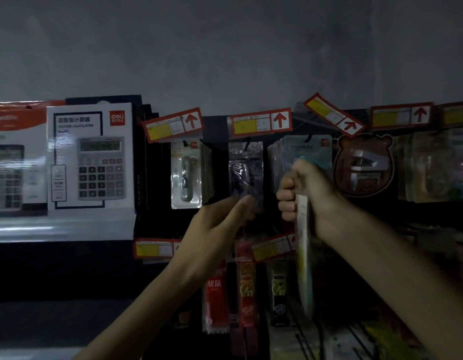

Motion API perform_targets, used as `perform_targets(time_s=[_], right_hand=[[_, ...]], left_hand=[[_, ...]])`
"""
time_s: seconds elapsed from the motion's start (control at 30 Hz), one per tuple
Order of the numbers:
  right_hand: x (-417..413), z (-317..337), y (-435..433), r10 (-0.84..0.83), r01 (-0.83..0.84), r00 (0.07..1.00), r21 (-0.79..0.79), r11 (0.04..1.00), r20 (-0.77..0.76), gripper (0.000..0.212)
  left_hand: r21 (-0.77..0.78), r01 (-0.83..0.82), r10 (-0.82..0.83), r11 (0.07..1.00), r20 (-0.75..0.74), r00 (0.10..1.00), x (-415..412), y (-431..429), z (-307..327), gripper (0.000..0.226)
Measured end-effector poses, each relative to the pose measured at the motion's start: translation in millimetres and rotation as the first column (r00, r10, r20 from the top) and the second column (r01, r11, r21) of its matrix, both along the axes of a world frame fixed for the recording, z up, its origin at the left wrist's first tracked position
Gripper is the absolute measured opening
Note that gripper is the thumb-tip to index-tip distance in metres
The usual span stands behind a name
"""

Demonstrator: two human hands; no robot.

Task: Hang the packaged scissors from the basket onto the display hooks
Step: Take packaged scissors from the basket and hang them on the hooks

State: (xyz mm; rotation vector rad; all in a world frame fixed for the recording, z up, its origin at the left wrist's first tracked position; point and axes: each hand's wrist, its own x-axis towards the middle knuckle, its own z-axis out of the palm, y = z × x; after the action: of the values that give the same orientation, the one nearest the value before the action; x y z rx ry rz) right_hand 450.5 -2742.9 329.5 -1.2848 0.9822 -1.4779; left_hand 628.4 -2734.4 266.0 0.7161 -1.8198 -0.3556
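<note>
The packaged scissors (303,255), blurred and edge-on, are clenched in the right grip (300,188) just below a display hook (308,138), not yet hung. A hanging clear pack's (246,167) lower edge seems pinched by the left grip (225,219). The basket is unseen, so what remains cannot be judged.

Boxed calculators (90,157) stand at left beneath a grey wall (225,48), red-and-yellow price tags (260,122) run across the display, a bear-shaped pack (363,165) hangs at right, and pen packs (216,297) hang lower.
</note>
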Motion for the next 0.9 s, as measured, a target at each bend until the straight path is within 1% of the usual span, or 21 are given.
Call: perform_targets(time_s=[0.1,0.17,0.23,0.3,0.37,0.47,0.53,0.57,0.6,0.63,0.67,0.7,0.73,0.77,0.8,0.83,0.87,0.9], right_hand=[[17,2,0,-0.129,0.129,0.99,-0.02,0.991,-0.054,0.024],[27,4,0,-0.142,0.141,0.989,-0.019,0.99,-0.034,0.017],[36,7,0,-0.129,0.129,0.992,-0.017,0.992,-0.003,0.018],[43,8,-2,-0.131,0.131,0.991,-0.029,0.991,0.007,0.016],[49,9,-4,-0.12,0.12,0.993,-0.063,0.991,0.007,0.014],[53,6,-4,-0.046,0.046,0.999,-0.124,0.991,-0.001,0.015],[52,1,-3,-0.026,0.014,0.997,-0.152,0.988,-0.075,0.014],[50,-1,-3,-0.042,0.018,0.989,-0.166,0.986,-0.141,0.019],[48,-4,-4,-0.087,0.036,0.967,-0.208,0.978,-0.239,0.025],[45,-9,-7,-0.176,0.062,0.905,-0.289,0.955,-0.388,0.029],[42,-14,-10,-0.306,0.082,0.785,-0.399,0.913,-0.539,0.033],[40,-18,-14,-0.435,0.079,0.632,-0.506,0.859,-0.641,0.037],[39,-20,-17,-0.517,0.065,0.512,-0.569,0.82,-0.686,0.041],[37,-21,-20,-0.529,0.044,0.447,-0.573,0.818,-0.721,0.045],[36,-20,-24,-0.486,0.014,0.428,-0.532,0.847,-0.762,0.048],[36,-18,-29,-0.418,-0.015,0.415,-0.465,0.885,-0.808,0.052],[37,-16,-38,-0.348,-0.035,0.372,-0.388,0.921,-0.86,0.054],[39,-14,-46,-0.295,-0.036,0.287,-0.318,0.947,-0.911,0.056]], left_hand=[[0.113,0.12,-0.109,0.986,-0.097,0.989,3,10,-1,0.055],[0.174,0.221,-0.197,0.96,-0.144,0.97,4,18,-1,0.052],[0.185,0.263,-0.237,0.947,-0.148,0.96,6,25,-1,0.048],[0.203,0.267,-0.229,0.942,-0.194,0.954,6,26,-3,0.039],[0.229,0.242,-0.177,0.943,-0.269,0.947,8,20,-5,0.027],[0.251,0.191,-0.105,0.949,-0.318,0.942,14,14,-6,0.016],[0.25,0.171,-0.083,0.953,-0.327,0.941,19,15,-6,0.017],[0.252,0.165,-0.072,0.954,-0.343,0.937,21,17,-7,0.019],[0.26,0.169,-0.066,0.951,-0.362,0.93,24,17,-7,0.018],[0.273,0.176,-0.063,0.946,-0.377,0.924,28,17,-8,0.018],[0.287,0.173,-0.049,0.942,-0.393,0.918,32,16,-8,0.019],[0.299,0.16,-0.025,0.941,-0.408,0.913,37,16,-9,0.021],[0.311,0.145,-0.001,0.939,-0.421,0.907,41,15,-9,0.021],[0.323,0.133,0.019,0.937,-0.427,0.904,45,14,-10,0.022],[0.336,0.121,0.038,0.934,-0.43,0.902,47,14,-10,0.023],[0.344,0.112,0.052,0.932,-0.434,0.9,50,13,-9,0.025],[0.347,0.109,0.061,0.932,-0.444,0.894,52,13,-9,0.025],[0.348,0.115,0.062,0.93,-0.459,0.886,54,13,-9,0.024]])
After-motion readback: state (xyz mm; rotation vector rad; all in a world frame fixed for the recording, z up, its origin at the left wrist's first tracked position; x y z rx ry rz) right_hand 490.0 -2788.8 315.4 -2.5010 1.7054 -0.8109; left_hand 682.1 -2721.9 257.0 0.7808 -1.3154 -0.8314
